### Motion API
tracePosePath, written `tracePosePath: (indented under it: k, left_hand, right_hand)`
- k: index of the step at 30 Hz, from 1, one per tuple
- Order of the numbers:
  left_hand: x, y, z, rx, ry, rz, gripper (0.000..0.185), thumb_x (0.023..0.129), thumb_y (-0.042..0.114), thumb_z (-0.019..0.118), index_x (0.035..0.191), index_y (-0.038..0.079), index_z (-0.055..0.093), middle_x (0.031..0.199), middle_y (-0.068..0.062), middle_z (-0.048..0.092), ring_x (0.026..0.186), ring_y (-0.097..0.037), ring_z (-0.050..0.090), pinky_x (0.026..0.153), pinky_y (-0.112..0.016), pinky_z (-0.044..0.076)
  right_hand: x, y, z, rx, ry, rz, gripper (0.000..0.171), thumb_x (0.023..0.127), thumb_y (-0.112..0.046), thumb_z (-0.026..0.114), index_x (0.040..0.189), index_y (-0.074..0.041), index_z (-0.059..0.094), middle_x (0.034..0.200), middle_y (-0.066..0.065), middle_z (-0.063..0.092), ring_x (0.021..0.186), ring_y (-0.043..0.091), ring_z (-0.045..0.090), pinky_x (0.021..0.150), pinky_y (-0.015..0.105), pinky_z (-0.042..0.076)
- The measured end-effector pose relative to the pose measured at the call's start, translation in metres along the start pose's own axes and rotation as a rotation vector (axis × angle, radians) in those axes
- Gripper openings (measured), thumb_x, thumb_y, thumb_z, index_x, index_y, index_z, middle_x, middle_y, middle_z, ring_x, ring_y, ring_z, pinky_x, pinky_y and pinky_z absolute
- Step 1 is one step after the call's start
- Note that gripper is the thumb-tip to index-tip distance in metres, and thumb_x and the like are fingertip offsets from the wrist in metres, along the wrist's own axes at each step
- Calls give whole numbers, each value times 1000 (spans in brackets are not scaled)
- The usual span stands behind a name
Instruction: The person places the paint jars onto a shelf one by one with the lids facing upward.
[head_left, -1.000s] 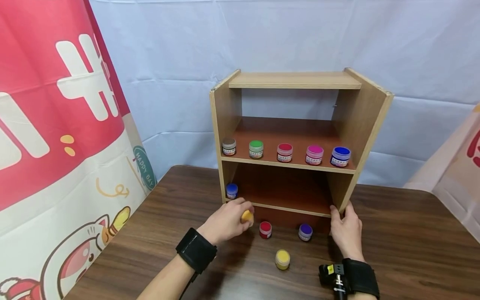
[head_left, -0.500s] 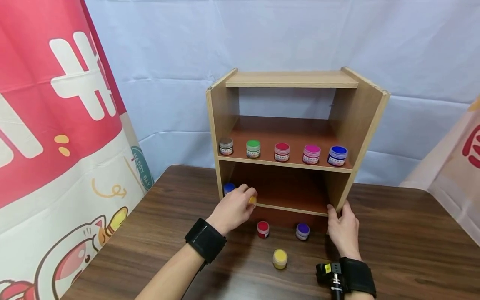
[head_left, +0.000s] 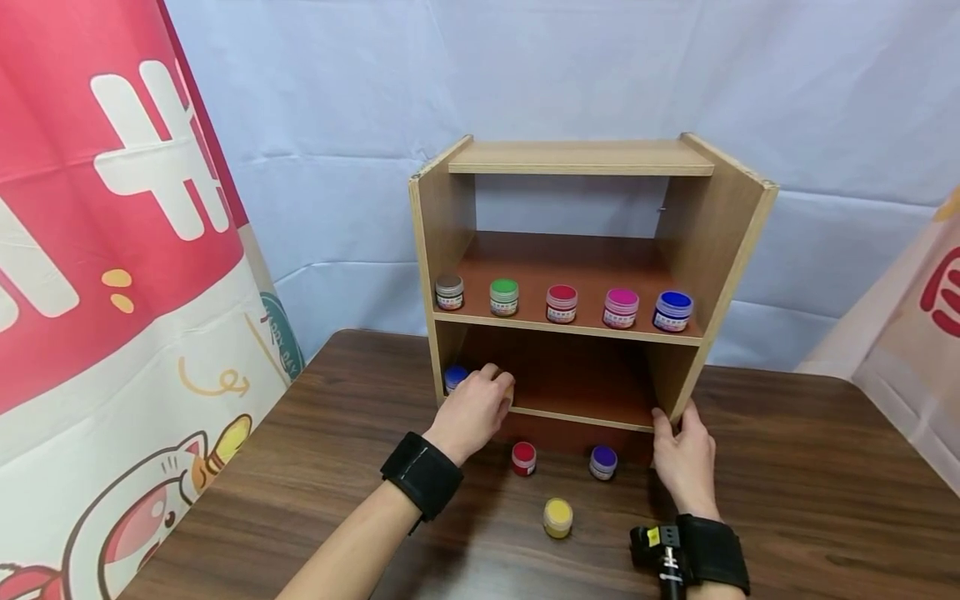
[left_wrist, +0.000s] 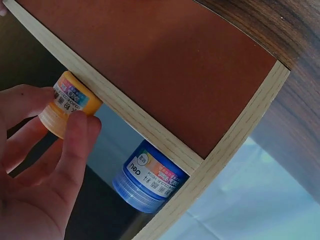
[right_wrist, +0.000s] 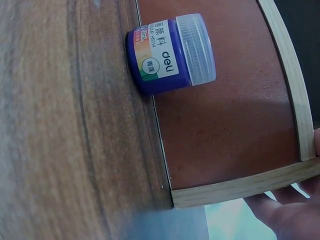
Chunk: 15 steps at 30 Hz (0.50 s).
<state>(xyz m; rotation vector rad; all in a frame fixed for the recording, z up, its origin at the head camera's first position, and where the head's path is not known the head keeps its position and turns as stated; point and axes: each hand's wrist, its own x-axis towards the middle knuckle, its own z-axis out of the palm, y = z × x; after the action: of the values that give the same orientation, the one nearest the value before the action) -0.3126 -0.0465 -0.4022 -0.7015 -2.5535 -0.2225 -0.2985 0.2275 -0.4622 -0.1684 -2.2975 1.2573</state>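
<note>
My left hand [head_left: 474, 408] pinches an orange-yellow paint jar [left_wrist: 70, 102] between thumb and fingers, at the front edge of the lower shelf [head_left: 577, 418]. In the head view the fingers mostly cover that jar. Just left of it on the same shelf stands a blue paint jar [left_wrist: 150, 176], its label showing in the left wrist view. My right hand [head_left: 686, 462] grips the lower right side panel of the wooden shelf unit [head_left: 723, 250], thumb at the front and fingers round the outside.
On the upper shelf stand grey [head_left: 449, 293], green [head_left: 504, 297], red [head_left: 562, 304], pink [head_left: 621, 308] and dark blue [head_left: 672, 312] jars. Red [head_left: 523, 458], purple [head_left: 603, 462] and yellow [head_left: 558, 517] jars stand on the dark table [head_left: 360, 400] before the unit.
My left hand has carried the orange-yellow jar up and forward from below the lower shelf's edge to that shelf, beside the blue jar. The right hand keeps its grip on the panel.
</note>
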Motion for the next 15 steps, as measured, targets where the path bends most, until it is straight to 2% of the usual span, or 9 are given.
tracePosePath:
  k: [4, 15]
  left_hand:
    - [2, 1, 0, 11, 3, -10, 12, 81, 16, 64, 92, 14, 61, 86, -1, 56, 74, -14, 57, 67, -26, 50]
    - [5, 3, 2, 22, -4, -11, 9, 80, 15, 65, 87, 13, 59, 77, 1, 54, 68, -13, 54, 62, -23, 48]
  right_hand:
    - [0, 0, 0, 7, -8, 3, 36, 93, -30, 43, 124, -12, 46, 116, 22, 56, 104, 35, 52, 82, 47, 38]
    - [0, 0, 0, -8, -1, 10, 34, 92, -32, 43, 119, -12, 48, 110, 20, 59, 94, 33, 55, 78, 43, 38]
